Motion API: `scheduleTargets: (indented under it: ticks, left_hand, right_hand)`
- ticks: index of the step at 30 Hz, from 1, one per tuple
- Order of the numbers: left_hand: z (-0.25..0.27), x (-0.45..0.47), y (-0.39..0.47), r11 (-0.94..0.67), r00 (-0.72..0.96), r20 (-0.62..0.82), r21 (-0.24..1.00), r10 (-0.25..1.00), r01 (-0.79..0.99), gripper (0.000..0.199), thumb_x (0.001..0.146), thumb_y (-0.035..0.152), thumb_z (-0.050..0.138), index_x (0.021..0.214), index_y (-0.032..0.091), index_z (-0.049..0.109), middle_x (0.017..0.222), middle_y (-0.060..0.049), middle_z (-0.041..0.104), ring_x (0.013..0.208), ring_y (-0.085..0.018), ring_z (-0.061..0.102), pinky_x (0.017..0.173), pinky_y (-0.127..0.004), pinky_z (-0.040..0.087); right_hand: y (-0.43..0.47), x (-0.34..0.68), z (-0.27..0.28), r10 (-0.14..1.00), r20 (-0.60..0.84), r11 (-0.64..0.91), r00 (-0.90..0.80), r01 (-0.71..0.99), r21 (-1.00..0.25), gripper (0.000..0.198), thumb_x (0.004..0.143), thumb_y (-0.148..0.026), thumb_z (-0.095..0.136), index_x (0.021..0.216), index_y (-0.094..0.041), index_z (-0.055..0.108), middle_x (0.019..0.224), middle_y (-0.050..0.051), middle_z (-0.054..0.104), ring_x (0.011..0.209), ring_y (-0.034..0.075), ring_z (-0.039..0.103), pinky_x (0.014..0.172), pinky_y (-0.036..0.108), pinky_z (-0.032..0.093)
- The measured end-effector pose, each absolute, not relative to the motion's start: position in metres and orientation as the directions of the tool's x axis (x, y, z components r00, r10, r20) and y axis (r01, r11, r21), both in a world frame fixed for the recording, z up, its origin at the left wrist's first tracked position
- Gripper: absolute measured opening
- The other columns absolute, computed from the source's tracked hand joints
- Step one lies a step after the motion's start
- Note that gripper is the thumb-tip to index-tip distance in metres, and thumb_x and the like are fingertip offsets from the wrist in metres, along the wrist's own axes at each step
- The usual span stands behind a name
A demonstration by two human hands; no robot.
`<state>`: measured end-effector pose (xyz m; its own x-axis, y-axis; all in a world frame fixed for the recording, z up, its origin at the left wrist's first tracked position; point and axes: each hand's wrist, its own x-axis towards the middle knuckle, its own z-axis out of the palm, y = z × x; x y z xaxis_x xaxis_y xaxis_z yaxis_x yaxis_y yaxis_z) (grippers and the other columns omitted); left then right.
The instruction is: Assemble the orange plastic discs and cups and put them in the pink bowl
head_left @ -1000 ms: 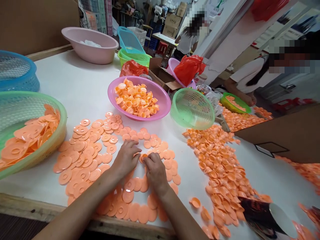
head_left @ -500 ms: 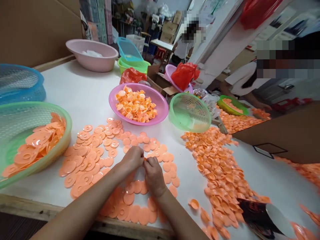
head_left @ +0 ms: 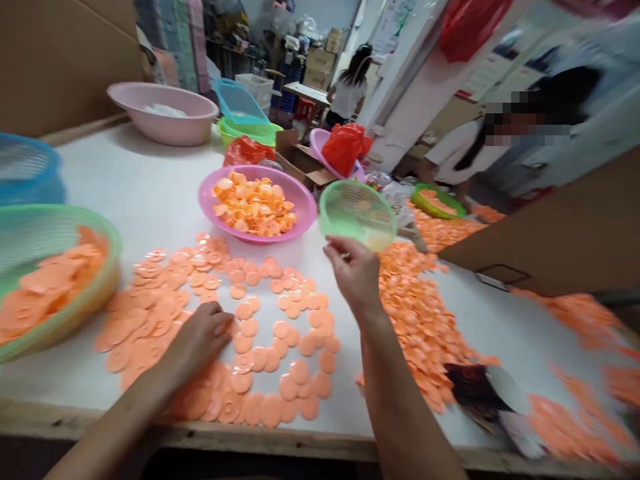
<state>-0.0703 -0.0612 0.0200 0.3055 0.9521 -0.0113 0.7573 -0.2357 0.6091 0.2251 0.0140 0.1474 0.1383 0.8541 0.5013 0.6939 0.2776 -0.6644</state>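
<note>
My left hand (head_left: 203, 337) rests low over flat round orange discs (head_left: 150, 320) spread on the white table. Its thumb and fingers are closed at the edge of one disc. My right hand (head_left: 355, 273) is raised in front of a green mesh basket (head_left: 357, 207), fingers loosely curled and a little apart, with nothing seen in them. To the right of that hand lies a long heap of small cup-shaped orange pieces (head_left: 415, 320). A pink bowl (head_left: 305, 207) holding more orange cup-shaped pieces stands behind the discs.
At the left stand a green basket (head_left: 107, 267) of orange discs and a blue basket (head_left: 33, 180). A pale pink basin (head_left: 185, 123) sits at the back. Cardboard (head_left: 550, 220) borders the right side. One person (head_left: 460, 153) leans over orange pieces; another (head_left: 347, 93) is farther back.
My hands, earlier together over the discs around a small orange piece, have parted. The left has gone left and down to the discs; the right has risen rightward to the green basket. The view has shifted.
</note>
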Motion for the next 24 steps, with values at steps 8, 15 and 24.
scheduleTargets:
  ticks: [8, 15, 24]
  left_hand:
    - [0.01, -0.026, -0.015, -0.43, 0.466, 0.058, 0.499, 0.883, 0.752, 0.028, 0.088, 0.034, 0.045, 0.092, 0.021, 0.07, 0.088, -0.006, 0.057, 0.08, -0.022, 0.055, 0.068, -0.03, 0.041]
    - [0.017, -0.055, -0.033, -0.303, 0.353, 0.011, 0.538, 0.936, 0.787, 0.021, 0.085, 0.031, 0.051, 0.093, 0.021, 0.068, 0.091, -0.005, 0.058, 0.085, -0.02, 0.057, 0.072, -0.03, 0.044]
    - [0.018, -0.067, -0.038, -0.157, 0.243, -0.03, 0.687, 0.97, 0.709, 0.016, 0.08, 0.029, 0.061, 0.091, 0.023, 0.071, 0.091, -0.002, 0.061, 0.081, -0.018, 0.06, 0.072, -0.03, 0.047]
  right_hand:
    - [-0.162, 0.34, 0.074, 0.916, -0.075, -0.356, 0.395, 0.712, -0.605, 0.022, 0.073, -0.034, 0.061, 0.08, -0.019, 0.075, 0.084, 0.009, 0.075, 0.078, 0.025, 0.068, 0.072, 0.036, 0.052]
    - [-0.16, 0.325, 0.058, 0.944, -0.16, -0.328, 0.288, 0.769, -0.549, 0.012, 0.062, -0.026, 0.06, 0.064, -0.024, 0.071, 0.067, 0.006, 0.071, 0.068, 0.025, 0.065, 0.066, 0.036, 0.049]
    - [-0.044, 0.166, 0.068, 0.969, -0.245, -0.235, 0.019, 0.369, -0.899, 0.005, 0.072, -0.023, 0.061, 0.068, -0.02, 0.061, 0.058, -0.002, 0.062, 0.047, 0.012, 0.058, 0.044, 0.022, 0.045]
